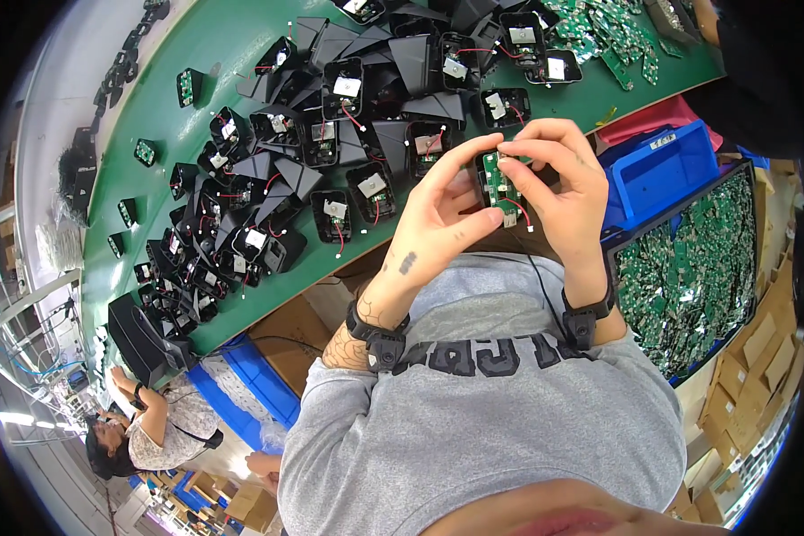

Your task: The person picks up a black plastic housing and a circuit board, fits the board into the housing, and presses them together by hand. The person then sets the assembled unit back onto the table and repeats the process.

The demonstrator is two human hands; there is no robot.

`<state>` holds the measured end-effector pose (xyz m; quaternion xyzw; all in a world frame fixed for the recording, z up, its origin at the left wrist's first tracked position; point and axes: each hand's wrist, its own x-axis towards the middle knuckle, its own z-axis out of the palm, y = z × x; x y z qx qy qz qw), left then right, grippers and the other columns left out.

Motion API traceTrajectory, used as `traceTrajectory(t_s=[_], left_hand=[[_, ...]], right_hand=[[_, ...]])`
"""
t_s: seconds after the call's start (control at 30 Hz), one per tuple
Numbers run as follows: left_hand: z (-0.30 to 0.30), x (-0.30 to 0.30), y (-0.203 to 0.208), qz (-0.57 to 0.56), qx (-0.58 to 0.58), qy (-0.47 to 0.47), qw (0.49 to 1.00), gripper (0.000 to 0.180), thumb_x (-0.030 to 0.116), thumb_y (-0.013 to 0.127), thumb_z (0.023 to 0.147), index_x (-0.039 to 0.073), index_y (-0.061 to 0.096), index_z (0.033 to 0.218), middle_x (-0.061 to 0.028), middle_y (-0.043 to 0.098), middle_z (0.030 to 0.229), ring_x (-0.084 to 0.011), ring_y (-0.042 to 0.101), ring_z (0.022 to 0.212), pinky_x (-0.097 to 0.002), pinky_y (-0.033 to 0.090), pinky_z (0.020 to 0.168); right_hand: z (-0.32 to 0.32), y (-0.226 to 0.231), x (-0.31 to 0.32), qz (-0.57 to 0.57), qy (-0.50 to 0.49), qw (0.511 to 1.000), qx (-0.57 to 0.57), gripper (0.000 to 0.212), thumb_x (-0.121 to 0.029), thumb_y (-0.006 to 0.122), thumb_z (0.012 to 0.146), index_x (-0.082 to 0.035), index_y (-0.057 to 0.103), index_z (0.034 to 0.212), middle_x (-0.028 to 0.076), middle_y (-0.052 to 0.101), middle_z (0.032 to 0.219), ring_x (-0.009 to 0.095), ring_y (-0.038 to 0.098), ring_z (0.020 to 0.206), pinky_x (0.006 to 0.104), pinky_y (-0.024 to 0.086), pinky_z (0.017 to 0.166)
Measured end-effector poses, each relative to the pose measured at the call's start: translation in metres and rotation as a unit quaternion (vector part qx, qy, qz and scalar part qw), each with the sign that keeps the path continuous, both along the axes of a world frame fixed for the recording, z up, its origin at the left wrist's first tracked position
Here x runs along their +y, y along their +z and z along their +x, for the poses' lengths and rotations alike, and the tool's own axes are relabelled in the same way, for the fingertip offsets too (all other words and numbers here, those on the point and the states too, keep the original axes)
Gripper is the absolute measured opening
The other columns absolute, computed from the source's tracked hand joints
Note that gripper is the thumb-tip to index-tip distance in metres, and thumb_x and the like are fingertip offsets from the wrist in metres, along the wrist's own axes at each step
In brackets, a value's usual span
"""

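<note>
In front of my chest, over the table's near edge, both hands hold a small black plastic housing with a green circuit board (pixel 501 189) at its open face. A red wire with a white plug hangs from the board's lower end. My left hand (pixel 442 210) grips the housing from the left, its thumb low beside the board. Curled over the top right, my right hand (pixel 567 179) presses thumb and fingertips to the board's upper end. The fingers hide much of the housing's sides.
Black housings (pixel 330 143) with boards and red wires crowd the green table (pixel 268 344). Loose green boards (pixel 598 36) lie at the far right. A blue bin (pixel 634 192) and a black tray of boards (pixel 688 277) stand right. A co-worker (pixel 165 429) is at lower left.
</note>
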<state>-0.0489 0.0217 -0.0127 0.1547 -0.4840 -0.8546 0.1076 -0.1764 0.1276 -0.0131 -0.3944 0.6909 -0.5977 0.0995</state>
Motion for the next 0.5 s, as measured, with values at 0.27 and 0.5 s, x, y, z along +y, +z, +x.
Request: traceTrajectory(t_s=[0.27, 0.5], left_hand=[[-0.005, -0.002, 0.001, -0.034, 0.008, 0.08, 0.996, 0.063, -0.009, 0.054, 0.081, 0.007, 0.035, 0.139, -0.0103, 0.055, 0.117, -0.0153, 0.057, 0.105, -0.0291, 0.047, 0.091], [-0.01, 0.007, 0.009, -0.065, -0.004, 0.082, 0.994, 0.063, -0.009, 0.054, 0.082, 0.006, 0.033, 0.14, -0.0107, 0.052, 0.12, -0.0171, 0.057, 0.107, -0.0306, 0.054, 0.086]], right_hand=[[-0.01, 0.005, 0.013, -0.045, 0.126, 0.968, 0.211, 0.027, 0.006, 0.067, 0.067, -0.002, 0.068, 0.092, 0.011, 0.067, 0.101, 0.033, 0.059, 0.103, 0.0415, 0.046, 0.087], [0.009, -0.013, 0.003, -0.118, 0.051, 0.99, -0.055, 0.014, 0.004, 0.066, 0.077, 0.0, 0.07, 0.09, 0.009, 0.067, 0.097, 0.026, 0.058, 0.103, 0.034, 0.047, 0.085]])
